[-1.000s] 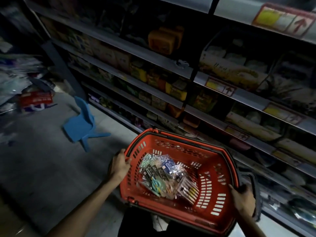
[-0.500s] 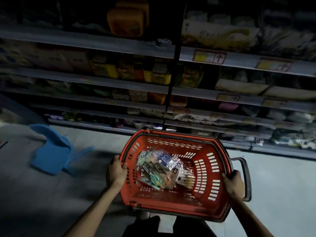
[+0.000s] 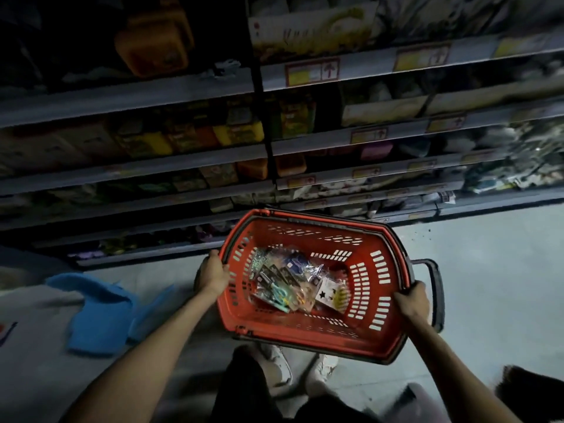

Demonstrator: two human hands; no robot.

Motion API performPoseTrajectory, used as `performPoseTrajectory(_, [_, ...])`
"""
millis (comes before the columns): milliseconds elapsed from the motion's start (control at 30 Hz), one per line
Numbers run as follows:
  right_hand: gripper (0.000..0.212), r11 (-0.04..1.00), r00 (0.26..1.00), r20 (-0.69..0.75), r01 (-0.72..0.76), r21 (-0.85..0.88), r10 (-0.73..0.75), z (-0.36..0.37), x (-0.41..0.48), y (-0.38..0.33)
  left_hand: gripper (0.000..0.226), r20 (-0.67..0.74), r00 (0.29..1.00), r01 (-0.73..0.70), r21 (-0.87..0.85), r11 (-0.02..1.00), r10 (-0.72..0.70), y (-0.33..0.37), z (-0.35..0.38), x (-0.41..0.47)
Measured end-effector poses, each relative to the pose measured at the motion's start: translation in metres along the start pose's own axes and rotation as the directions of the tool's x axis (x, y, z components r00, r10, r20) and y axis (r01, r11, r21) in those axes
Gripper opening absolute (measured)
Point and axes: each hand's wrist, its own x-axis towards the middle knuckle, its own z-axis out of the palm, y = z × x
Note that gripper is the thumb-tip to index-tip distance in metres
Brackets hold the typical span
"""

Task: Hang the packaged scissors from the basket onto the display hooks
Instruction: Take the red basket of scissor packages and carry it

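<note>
A: Carrying step. Packaged scissors (image 3: 282,283) lie in a loose pile on the bottom of the red basket (image 3: 308,329), toward its left side.
B: Hands?
A: Left hand (image 3: 215,271) has its fingers curled over the left rim. Right hand (image 3: 410,300) has its fingers wrapped on the right rim, beside the black handle (image 3: 435,288). Both grip the basket only.
B: Any hooks?
A: None visible. The shelves (image 3: 183,166) ahead are dim and hold boxes.
B: Tip?
A: Keep the basket level so the packs don't slide, and mind the blue chair (image 3: 97,312) at left. Find the hooks, then free one hand and take a single pack by its hang-hole end.
</note>
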Motion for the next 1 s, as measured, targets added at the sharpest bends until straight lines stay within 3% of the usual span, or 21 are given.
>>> performPoseTrajectory(133, [0.037,0.986,0.996,-0.051,-0.068,0.149,0.077,0.014,-0.02,0.01,0.019,0.048,0.998,-0.052,0.034,0.998,0.05,0.013,-0.013,0.04])
performPoseTrajectory(300, [0.036,0.967,0.967,-0.152,-0.178,0.18,0.206,0.034,-0.048,0.01,0.017,0.046,0.985,-0.17,0.039,0.985,0.168,0.019,-0.018,0.068])
performPoseTrajectory(433, [0.041,0.946,0.917,-0.245,-0.283,0.156,0.314,0.05,-0.075,0.014,0.027,0.143,0.948,-0.286,-0.003,0.958,0.284,0.023,-0.022,0.083])
performPoseTrajectory(600, [0.043,0.885,0.853,-0.264,-0.386,0.261,0.45,0.064,-0.108,0.034,0.026,0.231,0.873,-0.441,0.003,0.897,0.429,0.038,-0.029,0.101])
performPoseTrajectory(700, [0.042,0.842,0.812,-0.268,-0.432,0.323,0.519,0.093,-0.107,0.09,0.023,0.258,0.832,-0.516,0.029,0.856,0.492,0.048,-0.032,0.113])
performPoseTrajectory(833, [0.028,0.791,0.783,-0.27,-0.411,0.453,0.561,0.107,-0.155,0.054,0.023,0.243,0.772,-0.62,0.087,0.78,0.587,0.069,-0.032,0.126])
performPoseTrajectory(1000, [0.047,0.665,0.737,-0.168,-0.457,0.59,0.655,0.152,-0.157,0.068,0.031,0.221,0.711,-0.696,0.083,0.713,0.668,0.107,-0.032,0.146])
